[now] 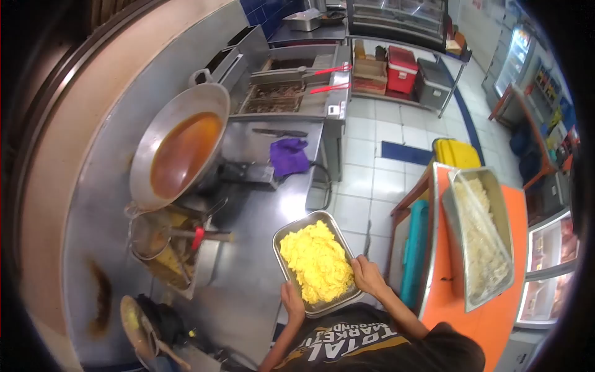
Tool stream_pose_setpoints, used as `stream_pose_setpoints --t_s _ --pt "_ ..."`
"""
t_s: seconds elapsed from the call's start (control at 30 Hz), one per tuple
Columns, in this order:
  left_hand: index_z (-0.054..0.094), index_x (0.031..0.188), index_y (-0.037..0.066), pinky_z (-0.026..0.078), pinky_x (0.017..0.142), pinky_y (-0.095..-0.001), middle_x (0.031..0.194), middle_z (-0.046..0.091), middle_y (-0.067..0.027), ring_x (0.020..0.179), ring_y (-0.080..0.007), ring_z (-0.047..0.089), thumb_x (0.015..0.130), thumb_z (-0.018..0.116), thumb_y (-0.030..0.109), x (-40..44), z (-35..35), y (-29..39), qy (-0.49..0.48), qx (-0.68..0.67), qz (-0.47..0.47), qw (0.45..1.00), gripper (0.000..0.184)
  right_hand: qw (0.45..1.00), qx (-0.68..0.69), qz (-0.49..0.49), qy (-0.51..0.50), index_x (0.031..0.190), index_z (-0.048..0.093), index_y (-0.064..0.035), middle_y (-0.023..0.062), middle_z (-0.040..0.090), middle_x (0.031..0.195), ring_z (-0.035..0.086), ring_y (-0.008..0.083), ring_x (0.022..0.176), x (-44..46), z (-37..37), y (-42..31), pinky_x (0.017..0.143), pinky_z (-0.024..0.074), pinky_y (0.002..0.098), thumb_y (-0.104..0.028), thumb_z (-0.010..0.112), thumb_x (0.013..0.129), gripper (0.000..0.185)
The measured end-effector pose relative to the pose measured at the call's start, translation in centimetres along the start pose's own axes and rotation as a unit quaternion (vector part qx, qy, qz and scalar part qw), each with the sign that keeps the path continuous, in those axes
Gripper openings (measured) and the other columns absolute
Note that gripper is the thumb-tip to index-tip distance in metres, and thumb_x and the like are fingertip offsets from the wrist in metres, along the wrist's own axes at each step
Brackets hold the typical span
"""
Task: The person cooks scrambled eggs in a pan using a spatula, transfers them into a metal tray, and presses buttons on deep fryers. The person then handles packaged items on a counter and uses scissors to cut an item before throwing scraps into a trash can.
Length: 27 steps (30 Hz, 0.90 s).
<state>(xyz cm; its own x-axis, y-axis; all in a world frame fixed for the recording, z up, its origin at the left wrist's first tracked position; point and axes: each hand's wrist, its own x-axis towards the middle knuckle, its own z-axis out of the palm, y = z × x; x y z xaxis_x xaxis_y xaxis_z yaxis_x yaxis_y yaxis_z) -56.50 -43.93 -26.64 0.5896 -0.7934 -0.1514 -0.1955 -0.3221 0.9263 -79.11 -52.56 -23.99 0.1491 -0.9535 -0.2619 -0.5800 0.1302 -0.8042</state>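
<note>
A rectangular metal tray [330, 306] is held in front of my body, close to the steel counter's edge. Heaped inside it is yellow scrambled egg [316, 260]. My left hand [293, 302] grips the tray's near left side, and my right hand [368, 276] is closed on its right side. Parts of the fingers are hidden under and behind the rim.
On the steel counter [248, 273] stand a big wok [145, 155] of orange-brown oil, a purple cloth [289, 156] and a knife [279, 132]. Fryers [322, 105] with red-handled tongs lie beyond. To the right, an orange table [449, 310] bears a long metal pan [505, 248].
</note>
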Motion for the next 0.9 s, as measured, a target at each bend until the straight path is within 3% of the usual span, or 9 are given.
stream_pose_setpoints --t_s 0.23,0.27,0.37,0.5,0.53,0.63,0.67,0.83,0.9 --pt "0.047 0.084 -0.002 0.039 0.067 -0.0381 0.073 0.045 -0.0104 0.072 -0.0177 0.044 0.104 0.044 0.027 11.9 14.3 9.7 -0.165 -0.057 0.021 0.984 0.035 0.98 0.018 0.02 0.199 0.088 0.054 0.0037 0.0334 0.057 0.081 0.055 0.0543 0.082 8.9 -12.0 -0.8 0.067 0.0432 0.0511 -0.029 0.043 0.103 0.038" --pt "0.048 0.085 -0.002 0.04 0.066 -0.038 0.072 0.045 -0.0119 0.071 -0.018 0.045 0.104 0.046 0.027 13.4 16.3 12.1 -0.175 -0.067 0.034 0.982 0.034 0.974 0.011 0.027 0.225 0.086 0.053 0.0043 0.0307 0.055 0.078 0.057 0.0471 0.073 10.6 -13.6 -1.0 0.065 0.0431 0.0468 -0.029 0.043 0.103 0.039" --pt "0.048 0.086 -0.001 0.04 0.065 -0.0379 0.071 0.047 -0.0117 0.07 -0.0181 0.045 0.102 0.049 0.027 17.5 22.6 16.6 -0.213 -0.086 0.062 0.971 0.033 0.964 0.015 0.084 0.251 0.087 0.054 0.004 0.0317 0.059 0.082 0.057 0.0519 0.079 14.4 -19.6 -2.7 0.068 0.0448 0.0499 -0.031 0.043 0.103 0.04" --pt "0.05 0.089 0.0 0.041 0.062 -0.0387 0.07 0.048 -0.0104 0.067 -0.0181 0.045 0.1 0.055 0.026 23.1 32.0 23.5 -0.254 -0.091 0.111 0.956 0.029 0.941 0.036 0.065 0.33 0.086 0.055 0.0044 0.0278 0.057 0.075 0.059 0.0414 0.071 21.5 -26.4 -1.5 0.066 0.0438 0.0455 -0.027 0.045 0.102 0.037" --pt "0.049 0.09 0.0 0.04 0.06 -0.0382 0.069 0.048 -0.0097 0.066 -0.017 0.044 0.099 0.057 0.026 22.2 31.5 24.5 -0.267 -0.069 0.126 0.953 0.029 0.931 0.087 0.075 0.346 0.086 0.056 0.0046 0.0262 0.056 0.073 0.058 0.0359 0.07 20.1 -26.5 -1.7 0.065 0.0437 0.0439 -0.026 0.048 0.099 0.034" --pt "0.048 0.09 0.001 0.04 0.06 -0.0371 0.069 0.046 -0.0087 0.066 -0.016 0.044 0.099 0.058 0.027 26.0 38.3 28.1 -0.301 -0.09 0.139 0.939 0.029 0.924 0.033 0.112 0.364 0.085 0.056 0.0048 0.0251 0.056 0.073 0.057 0.0349 0.069 25.3 -31.4 -0.2 0.066 0.0443 0.0425 -0.024 0.051 0.097 0.032" --pt "0.048 0.089 0.001 0.039 0.059 -0.037 0.069 0.045 -0.0085 0.066 -0.0162 0.043 0.098 0.059 0.026 27.6 41.0 29.2 -0.31 -0.093 0.128 0.938 0.029 0.927 0.026 0.109 0.359 0.088 0.057 0.0043 0.0127 0.053 0.069 0.052 0.019 0.068 27.6 -33.2 0.2 0.065 0.0432 0.0356 -0.021 0.05 0.094 0.027" --pt "0.047 0.087 0.0 0.039 0.06 -0.0369 0.069 0.043 -0.0087 0.066 -0.0163 0.042 0.097 0.06 0.024 33.5 51.4 30.4 -0.305 -0.074 0.133 0.94 0.03 0.918 0.068 0.13 0.369 0.087 0.058 0.0062 0.019 0.056 0.069 0.055 0.0235 0.067 37.3 -38.8 1.9 0.064 0.0448 0.0387 -0.017 0.048 0.086 0.025" --pt "0.047 0.086 -0.001 0.039 0.06 -0.0369 0.068 0.042 -0.0089 0.066 -0.0163 0.042 0.097 0.06 0.024 36.9 56.7 32.6 -0.288 -0.071 0.148 0.944 0.03 0.917 0.053 0.119 0.376 0.086 0.056 0.0067 0.0287 0.059 0.075 0.061 0.0391 0.07 42.9 -41.8 3.6 0.069 0.0467 0.045 -0.017 0.05 0.084 0.025"
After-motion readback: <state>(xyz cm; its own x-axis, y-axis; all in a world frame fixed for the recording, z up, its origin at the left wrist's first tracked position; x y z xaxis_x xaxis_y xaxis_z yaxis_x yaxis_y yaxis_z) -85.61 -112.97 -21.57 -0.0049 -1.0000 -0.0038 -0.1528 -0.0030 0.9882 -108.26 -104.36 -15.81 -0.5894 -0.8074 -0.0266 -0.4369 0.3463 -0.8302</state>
